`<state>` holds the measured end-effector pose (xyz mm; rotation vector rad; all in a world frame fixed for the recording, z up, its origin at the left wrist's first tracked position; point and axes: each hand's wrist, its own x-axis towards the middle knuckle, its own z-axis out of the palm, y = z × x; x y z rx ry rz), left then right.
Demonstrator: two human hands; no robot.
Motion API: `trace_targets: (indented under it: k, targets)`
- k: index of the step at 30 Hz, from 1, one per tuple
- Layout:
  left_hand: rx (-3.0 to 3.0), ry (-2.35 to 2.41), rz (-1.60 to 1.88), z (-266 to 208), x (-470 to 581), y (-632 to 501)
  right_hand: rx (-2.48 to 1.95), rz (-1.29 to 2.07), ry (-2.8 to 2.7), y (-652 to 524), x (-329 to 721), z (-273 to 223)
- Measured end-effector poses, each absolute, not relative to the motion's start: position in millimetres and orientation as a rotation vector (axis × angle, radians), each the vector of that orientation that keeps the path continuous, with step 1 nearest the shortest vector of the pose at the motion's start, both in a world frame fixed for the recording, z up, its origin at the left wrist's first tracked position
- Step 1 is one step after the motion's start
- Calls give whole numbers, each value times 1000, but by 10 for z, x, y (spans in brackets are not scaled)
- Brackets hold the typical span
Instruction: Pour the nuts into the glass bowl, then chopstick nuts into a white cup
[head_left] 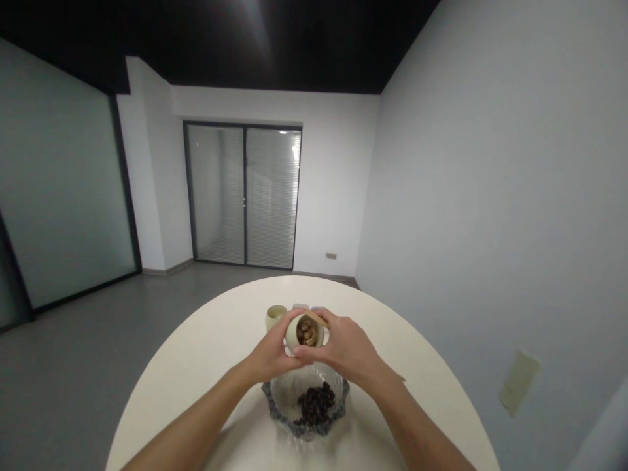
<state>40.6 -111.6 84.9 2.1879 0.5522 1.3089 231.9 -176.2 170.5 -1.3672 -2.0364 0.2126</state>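
Observation:
Between my two hands a small pale green cup (291, 335) is tipped so its mouth faces me. Brown, nut-like pieces (307, 332) lie inside it. My left hand (271, 353) is closed round its left side. On the right, my right hand (344, 343) grips the cup, its thumb near the lower rim. A thin, light wooden piece (316, 318) lies along the right fingers, by the cup's upper rim; its full shape is hidden. Below the hands stands a clear fluted glass bowl (275, 404), holding a heap of dark, dried-looking pieces (318, 404).
A second pale green cup (275, 316) stands on the round white table (216, 340), just beyond my left hand. Small pale objects (301, 306) behind my hands are partly hidden. A white wall (490, 196) rises on the right; glass doors (244, 196) stand across the room.

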Motion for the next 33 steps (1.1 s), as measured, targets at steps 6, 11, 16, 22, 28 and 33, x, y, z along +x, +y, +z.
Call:
trace_targets:
  k: [6,11,16,22,28,33]
  targets:
    - [2489,728,918,868,247,-1077,-1029,68,-1676,-1661,2628,1569]
    - [2639,932,592,945,317,-1121,-823,144,-1321,-1660,2834,1468]
    - [2877,934,395,1046,451,-1137,-681,-16,-1218,-1622,2979,1401]
    - [3124,866,151,1183,596,-1139,-661,-41,-1153,-1559,3135,1367]
    - [3336,729,-43,1332,726,-1178,-707,-50,-1059,-1569,3252,1384]
    - [3427,551,-16,1375,826,-1221,-768,-66,-1023,-1571,3314,1396]
